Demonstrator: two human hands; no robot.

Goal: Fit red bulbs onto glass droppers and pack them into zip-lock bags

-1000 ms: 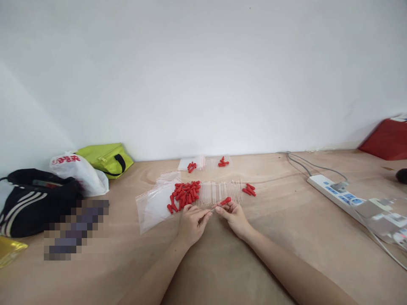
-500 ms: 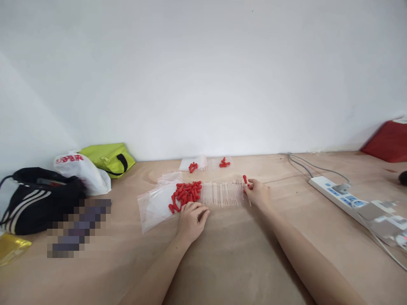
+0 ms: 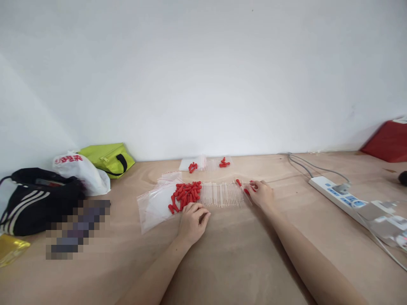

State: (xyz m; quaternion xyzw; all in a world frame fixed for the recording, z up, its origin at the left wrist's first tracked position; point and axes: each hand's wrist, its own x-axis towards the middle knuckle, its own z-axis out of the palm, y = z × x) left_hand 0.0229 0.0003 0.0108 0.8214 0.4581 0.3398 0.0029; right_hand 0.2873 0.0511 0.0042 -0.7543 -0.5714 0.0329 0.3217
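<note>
Thin clear tubes (image 3: 221,195) lie side by side in a row on the table. At its left end is a heap of red rubber bulbs (image 3: 187,192), partly over clear zip bags (image 3: 157,207). My left hand (image 3: 192,222) rests at the heap's near edge, fingers curled and thumb close to the index finger; whether anything is in them is hidden. At the row's right end my right hand (image 3: 262,195) is closed on a dropper, its red bulb (image 3: 246,191) by my fingertips. Another red bulb (image 3: 238,182) lies just beyond, at a thin tube's end.
Two small bags at the wall carry red bulbs (image 3: 193,167) and more red bulbs (image 3: 224,162). A white power strip (image 3: 337,195) with plugs and cables is on the right. On the left are a black bag (image 3: 41,203), a white plastic bag (image 3: 81,171) and a lime-green bag (image 3: 110,159).
My right hand has shifted slightly right and turned. The red bulb that stood up at its fingertips now lies tilted farther left. My left hand has barely moved.
</note>
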